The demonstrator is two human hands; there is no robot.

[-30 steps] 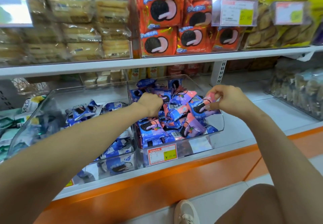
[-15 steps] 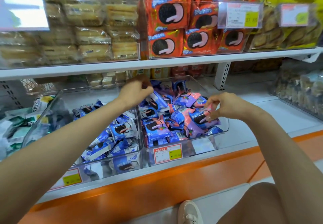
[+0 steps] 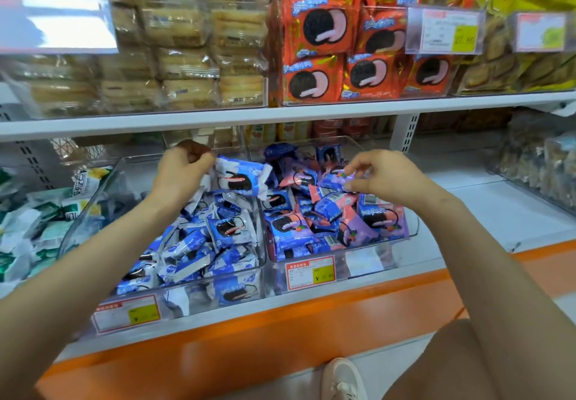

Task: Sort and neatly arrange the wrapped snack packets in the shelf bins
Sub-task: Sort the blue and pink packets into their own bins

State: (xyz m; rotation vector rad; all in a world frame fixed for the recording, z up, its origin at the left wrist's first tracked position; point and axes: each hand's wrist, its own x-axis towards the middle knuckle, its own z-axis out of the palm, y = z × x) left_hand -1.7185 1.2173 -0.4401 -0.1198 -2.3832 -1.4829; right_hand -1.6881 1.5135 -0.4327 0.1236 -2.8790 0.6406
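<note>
Holding blue packet (image 3: 241, 178) by its end, your left hand (image 3: 184, 172) hung over left bin (image 3: 90, 212). Right hand (image 3: 385, 179) pinched pink packet (image 3: 338, 179) over right bin (image 3: 413, 226). You needed to lay blue one flat with other blues and keep pink ones on right.

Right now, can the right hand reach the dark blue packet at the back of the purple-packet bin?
Probably yes: the right hand hovers over that open-topped bin, with nothing between it and the dark blue packet. But it is pinching a purple packet.
</note>
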